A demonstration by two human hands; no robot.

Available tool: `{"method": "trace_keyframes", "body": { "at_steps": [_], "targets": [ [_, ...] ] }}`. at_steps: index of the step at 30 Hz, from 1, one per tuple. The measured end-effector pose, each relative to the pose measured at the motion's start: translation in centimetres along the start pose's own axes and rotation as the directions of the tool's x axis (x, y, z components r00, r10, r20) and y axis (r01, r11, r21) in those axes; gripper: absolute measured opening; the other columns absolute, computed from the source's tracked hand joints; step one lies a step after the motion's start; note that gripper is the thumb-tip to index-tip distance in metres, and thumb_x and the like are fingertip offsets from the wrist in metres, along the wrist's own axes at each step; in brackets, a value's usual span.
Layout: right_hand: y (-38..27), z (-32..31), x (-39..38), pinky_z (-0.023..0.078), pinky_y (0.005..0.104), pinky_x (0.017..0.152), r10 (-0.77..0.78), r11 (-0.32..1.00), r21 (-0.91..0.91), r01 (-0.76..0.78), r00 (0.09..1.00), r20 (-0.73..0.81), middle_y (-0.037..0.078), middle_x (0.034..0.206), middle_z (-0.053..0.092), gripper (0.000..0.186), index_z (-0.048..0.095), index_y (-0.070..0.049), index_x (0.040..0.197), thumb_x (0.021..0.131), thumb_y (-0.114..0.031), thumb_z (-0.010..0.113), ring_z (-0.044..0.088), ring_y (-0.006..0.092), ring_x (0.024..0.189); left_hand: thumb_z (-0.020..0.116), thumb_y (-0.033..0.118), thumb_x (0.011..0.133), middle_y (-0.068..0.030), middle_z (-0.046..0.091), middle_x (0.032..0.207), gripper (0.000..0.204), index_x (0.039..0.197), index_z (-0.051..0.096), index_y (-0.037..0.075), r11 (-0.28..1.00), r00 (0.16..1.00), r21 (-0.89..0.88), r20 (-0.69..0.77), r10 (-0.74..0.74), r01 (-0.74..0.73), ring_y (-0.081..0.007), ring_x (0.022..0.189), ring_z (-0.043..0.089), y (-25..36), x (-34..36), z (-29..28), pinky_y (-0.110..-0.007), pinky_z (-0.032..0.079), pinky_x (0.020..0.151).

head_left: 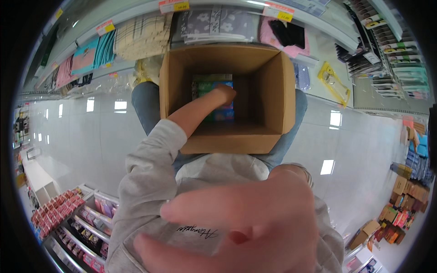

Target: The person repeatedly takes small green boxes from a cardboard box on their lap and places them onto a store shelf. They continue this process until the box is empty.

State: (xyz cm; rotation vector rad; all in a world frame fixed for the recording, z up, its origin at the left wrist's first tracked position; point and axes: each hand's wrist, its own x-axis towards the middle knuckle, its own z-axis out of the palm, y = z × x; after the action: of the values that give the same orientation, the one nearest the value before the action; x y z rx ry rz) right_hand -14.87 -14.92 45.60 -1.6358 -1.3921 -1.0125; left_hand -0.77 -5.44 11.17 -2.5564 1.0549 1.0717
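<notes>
An open cardboard box rests between my jeans-clad legs. Inside it, my left hand reaches to green and blue packs stacked at the bottom. Its fingers are curled, and what they hold, if anything, is hidden. My right hand is close to the camera in front of my grey hoodie, large and blurred, with its fingers spread apart and nothing visible in them.
A shelf edge holds folded cloths beyond the box, with a yellow pack at right. A glossy tiled floor lies either side. A tiered display stands lower left, piled cartons lower right.
</notes>
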Motion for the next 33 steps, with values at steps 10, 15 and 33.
{"method": "trace_keyframes", "body": {
  "at_steps": [10, 15, 33],
  "targets": [
    [0.3, -1.5, -1.1, 0.048, 0.0333, 0.072, 0.102, 0.987, 0.117, -0.114, 0.989, 0.104, 0.006, 0.093, 0.065, 0.019, 0.069, -0.009, 0.094, 0.076, -0.009, 0.065, 0.06, 0.0194, 0.084, 0.062, 0.032, 0.091, -0.0183, 0.063, 0.134, 0.05, 0.136, 0.06, 0.009, 0.978, 0.995, -0.205, 0.102, -0.016, 0.036, -0.0344, 0.12, 0.063, -4.8, 2.2, 8.2, -0.046, 0.051, 0.1],
    [0.3, -2.3, -1.5, 0.047, 0.0331, 0.07, 0.131, 0.983, 0.113, -0.148, 0.981, 0.142, 0.006, 0.092, 0.065, 0.018, 0.069, -0.009, 0.092, 0.075, -0.009, 0.065, 0.059, 0.0188, 0.081, 0.059, 0.036, 0.093, -0.0179, 0.061, 0.138, 0.053, 0.136, 0.06, 0.006, 0.928, 0.997, -0.362, 0.04, -0.072, 0.082, -0.0335, 0.121, 0.063, -3.2, 2.7, 9.3, -0.045, 0.05, 0.102],
    [0.1, -2.2, -2.1, 0.043, 0.0322, 0.062, 0.166, 0.964, 0.173, -0.2, 0.967, 0.191, 0.005, 0.086, 0.067, 0.014, 0.068, -0.011, 0.083, 0.07, -0.01, 0.065, 0.058, 0.017, 0.072, 0.066, 0.027, 0.085, -0.015, 0.061, 0.139, 0.052, 0.135, 0.063, 0.011, 0.899, 0.935, -0.431, 0.345, 0.084, 0.078, -0.0339, 0.123, 0.061, -3.8, 2.9, 10.4, -0.047, 0.05, 0.099]
  ]
}}
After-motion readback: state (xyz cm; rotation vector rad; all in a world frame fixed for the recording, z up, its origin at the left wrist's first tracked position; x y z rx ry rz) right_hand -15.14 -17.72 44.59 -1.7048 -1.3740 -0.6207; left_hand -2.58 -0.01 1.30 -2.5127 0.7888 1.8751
